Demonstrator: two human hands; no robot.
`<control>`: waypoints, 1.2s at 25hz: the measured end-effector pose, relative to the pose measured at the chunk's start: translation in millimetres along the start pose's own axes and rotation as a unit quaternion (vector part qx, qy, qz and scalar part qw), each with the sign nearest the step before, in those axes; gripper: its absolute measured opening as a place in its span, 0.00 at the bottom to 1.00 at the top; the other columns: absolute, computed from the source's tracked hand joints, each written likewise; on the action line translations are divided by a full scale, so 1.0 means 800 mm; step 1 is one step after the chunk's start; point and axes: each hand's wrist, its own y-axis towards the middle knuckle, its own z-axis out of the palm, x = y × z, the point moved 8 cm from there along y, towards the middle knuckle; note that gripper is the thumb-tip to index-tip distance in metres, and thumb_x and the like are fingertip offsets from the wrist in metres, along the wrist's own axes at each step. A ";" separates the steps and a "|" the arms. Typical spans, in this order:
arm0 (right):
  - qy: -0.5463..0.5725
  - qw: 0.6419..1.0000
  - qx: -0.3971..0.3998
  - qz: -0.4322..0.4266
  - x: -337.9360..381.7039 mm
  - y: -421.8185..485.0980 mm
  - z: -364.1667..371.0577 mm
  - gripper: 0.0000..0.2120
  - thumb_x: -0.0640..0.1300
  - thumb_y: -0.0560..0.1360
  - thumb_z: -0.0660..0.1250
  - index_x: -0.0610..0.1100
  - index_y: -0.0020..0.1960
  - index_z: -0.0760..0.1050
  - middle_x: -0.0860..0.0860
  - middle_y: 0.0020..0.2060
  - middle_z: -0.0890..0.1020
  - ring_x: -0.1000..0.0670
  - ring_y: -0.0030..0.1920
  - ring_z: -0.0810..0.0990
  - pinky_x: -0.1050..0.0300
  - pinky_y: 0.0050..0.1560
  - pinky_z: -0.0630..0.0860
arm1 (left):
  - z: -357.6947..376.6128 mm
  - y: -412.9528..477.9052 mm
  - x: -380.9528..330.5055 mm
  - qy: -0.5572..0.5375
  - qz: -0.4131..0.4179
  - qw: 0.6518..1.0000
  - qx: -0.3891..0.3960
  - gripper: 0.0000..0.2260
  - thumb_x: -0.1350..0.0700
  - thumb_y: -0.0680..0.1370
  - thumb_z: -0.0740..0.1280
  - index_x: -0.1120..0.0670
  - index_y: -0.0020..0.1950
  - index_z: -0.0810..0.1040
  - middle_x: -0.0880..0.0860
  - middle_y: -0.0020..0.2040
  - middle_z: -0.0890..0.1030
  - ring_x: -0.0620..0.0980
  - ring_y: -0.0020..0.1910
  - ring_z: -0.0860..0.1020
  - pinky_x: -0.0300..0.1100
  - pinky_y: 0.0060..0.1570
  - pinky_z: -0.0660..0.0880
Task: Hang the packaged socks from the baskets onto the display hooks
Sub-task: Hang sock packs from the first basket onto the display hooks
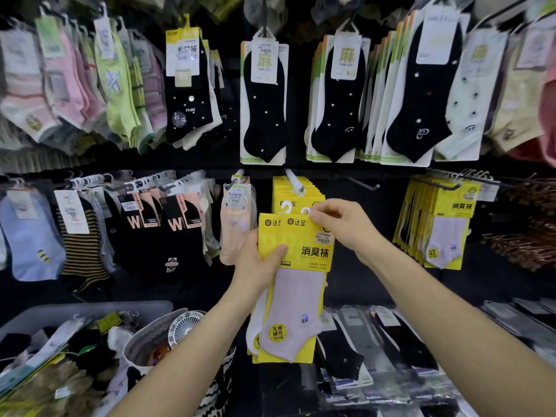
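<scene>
I hold a small stack of yellow packaged socks (pixel 301 266) with pale lilac socks on yellow cards, in front of the display wall. My left hand (pixel 255 263) grips the stack's left edge, thumb across the front card. My right hand (pixel 340 227) pinches the top right corner of the front card, beside its white hanger loops (pixel 305 210). Just above them a white-tipped display hook (pixel 294 182) carries a row of matching yellow packs (pixel 296 195). At lower left, a grey basket (pixel 90 310) holds several mixed sock packs.
Black dotted socks (pixel 263 100) hang above. A bare black hook (pixel 362 183) juts out right of the yellow row, with more yellow packs (pixel 445 224) further right. A peach sock pack (pixel 236 224) hangs left. A patterned bag with a small fan (pixel 183 329) stands beside the basket.
</scene>
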 end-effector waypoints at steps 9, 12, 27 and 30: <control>-0.081 0.992 -0.094 0.020 0.017 0.061 -0.023 0.07 0.43 0.75 0.67 0.49 0.38 0.79 0.54 0.39 0.79 0.53 0.43 0.77 0.59 0.41 0.75 | -0.045 -0.004 0.014 -0.057 -0.021 0.995 -0.079 0.06 0.61 0.79 0.63 0.51 0.49 0.75 0.47 0.47 0.81 0.44 0.44 0.80 0.33 0.38 0.75; -0.140 0.986 -0.087 0.022 0.017 0.075 -0.010 0.07 0.44 0.75 0.67 0.48 0.39 0.79 0.56 0.35 0.78 0.52 0.41 0.77 0.56 0.43 0.76 | -0.079 -0.003 0.021 -0.035 -0.030 0.993 -0.110 0.04 0.61 0.79 0.62 0.55 0.53 0.74 0.49 0.48 0.80 0.42 0.44 0.79 0.30 0.36 0.74; -0.090 0.994 -0.055 -0.036 -0.008 -0.013 0.033 0.15 0.52 0.73 0.68 0.39 0.41 0.78 0.47 0.37 0.81 0.48 0.38 0.77 0.53 0.42 0.74 | -0.027 -0.007 -0.007 -0.041 0.016 0.997 -0.064 0.07 0.59 0.75 0.69 0.52 0.53 0.78 0.51 0.49 0.83 0.48 0.48 0.82 0.42 0.46 0.79; 0.014 0.996 -0.086 0.017 -0.022 -0.012 0.010 0.05 0.45 0.75 0.67 0.47 0.41 0.77 0.49 0.39 0.84 0.49 0.45 0.83 0.50 0.49 0.79 | -0.014 -0.008 -0.003 -0.056 0.013 0.996 -0.068 0.05 0.57 0.78 0.64 0.50 0.52 0.77 0.53 0.51 0.82 0.50 0.50 0.81 0.47 0.50 0.78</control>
